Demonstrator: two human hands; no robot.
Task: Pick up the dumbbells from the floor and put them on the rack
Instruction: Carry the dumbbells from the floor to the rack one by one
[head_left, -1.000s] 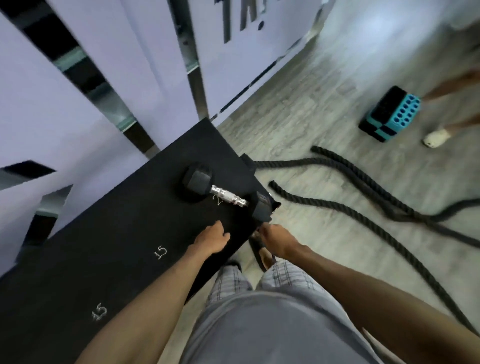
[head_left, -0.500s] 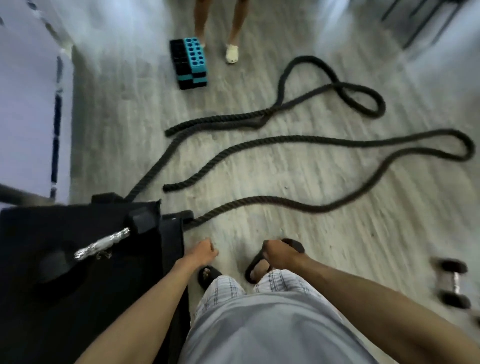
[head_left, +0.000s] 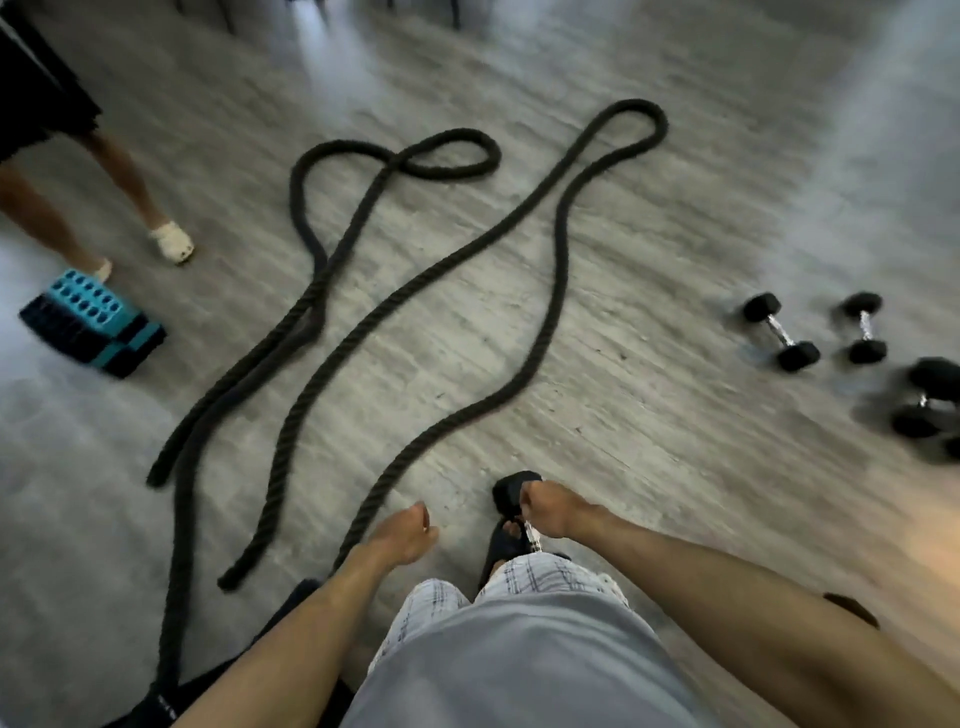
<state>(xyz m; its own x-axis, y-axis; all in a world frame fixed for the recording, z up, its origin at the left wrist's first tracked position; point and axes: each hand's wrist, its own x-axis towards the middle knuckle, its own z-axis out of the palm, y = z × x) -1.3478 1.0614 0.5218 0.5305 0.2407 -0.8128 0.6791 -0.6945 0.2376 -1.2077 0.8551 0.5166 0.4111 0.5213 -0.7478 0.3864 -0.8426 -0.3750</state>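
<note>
Head view, looking down at the floor (head_left: 649, 415).

- Right hand (head_left: 551, 512): fingers are wrapping tight around a dumbbell (head_left: 511, 492). One black head is sticking out ahead of the fist and a bit of chrome bar is showing below it. The rear head is hidden.
- Left hand (head_left: 406, 535): hanging in front of the body, fingers curling in narrow, nothing in them.
- The held dumbbell is hanging just above the person's sandal (head_left: 500, 552), off the floor.
- Three more are lying on the floor well to the right: dumbbell A (head_left: 782, 332), dumbbell B (head_left: 865, 335) just beside it, and a bigger dumbbell C (head_left: 924, 402) nearer, getting cut off by the frame edge. C is blurring; cannot tell whether another is sitting behind it.
- A thick dark rope (head_left: 558, 291) is snaking in long loops across the middle of the floor, one end lying near the left hand.
- Far left: a teal-and-black block (head_left: 93, 332) is sitting on the floor, and a second person's legs (head_left: 124, 176) are standing just behind it.
</note>
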